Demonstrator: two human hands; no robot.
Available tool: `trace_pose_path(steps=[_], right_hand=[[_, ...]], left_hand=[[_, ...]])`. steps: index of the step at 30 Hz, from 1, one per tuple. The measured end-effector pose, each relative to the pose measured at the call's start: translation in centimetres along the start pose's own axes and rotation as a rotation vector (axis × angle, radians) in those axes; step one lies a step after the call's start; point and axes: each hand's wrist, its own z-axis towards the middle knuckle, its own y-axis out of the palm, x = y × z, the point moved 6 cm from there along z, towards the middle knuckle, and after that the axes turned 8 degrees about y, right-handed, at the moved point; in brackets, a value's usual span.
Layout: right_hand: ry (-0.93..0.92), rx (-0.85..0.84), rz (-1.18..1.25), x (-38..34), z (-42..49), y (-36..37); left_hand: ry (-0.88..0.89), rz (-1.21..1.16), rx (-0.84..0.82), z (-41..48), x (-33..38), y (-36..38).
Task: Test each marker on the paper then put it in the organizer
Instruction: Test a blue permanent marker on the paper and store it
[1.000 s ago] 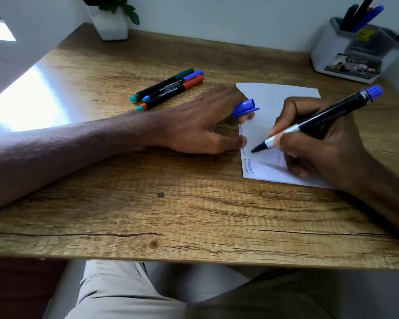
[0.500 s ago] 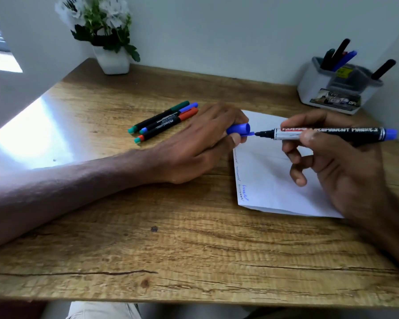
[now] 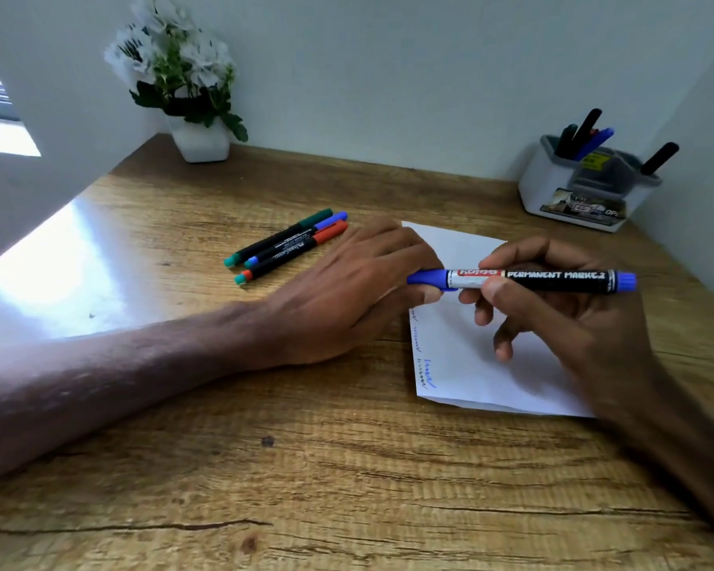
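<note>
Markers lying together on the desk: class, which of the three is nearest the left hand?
The red-capped marker; the blue-capped marker and green-capped marker lie beyond it, farther from the left hand.

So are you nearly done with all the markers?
Partway. Scribbles mark the paper, and a few markers stand in the organizer. The blue marker, cap on, is held by the left hand and right hand, not put away yet. Three thin markers wait on the desk.
</note>
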Motion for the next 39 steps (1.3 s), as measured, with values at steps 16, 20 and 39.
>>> trace_pose_path(steps=[16, 20, 39], right_hand=[[-0.116, -0.073, -0.052, -0.5, 0.5, 0.5], [-0.087, -0.073, 0.021, -0.1, 0.7, 0.4], [-0.084, 0.238, -0.094, -0.7, 2.3, -7.4]], left_hand=[[0.073, 0.017, 0.121, -0.6, 0.4, -0.8], [0.101, 0.082, 0.149, -0.5, 0.7, -0.8], [-0.207, -0.159, 0.386, 5.0, -0.8, -0.2]])
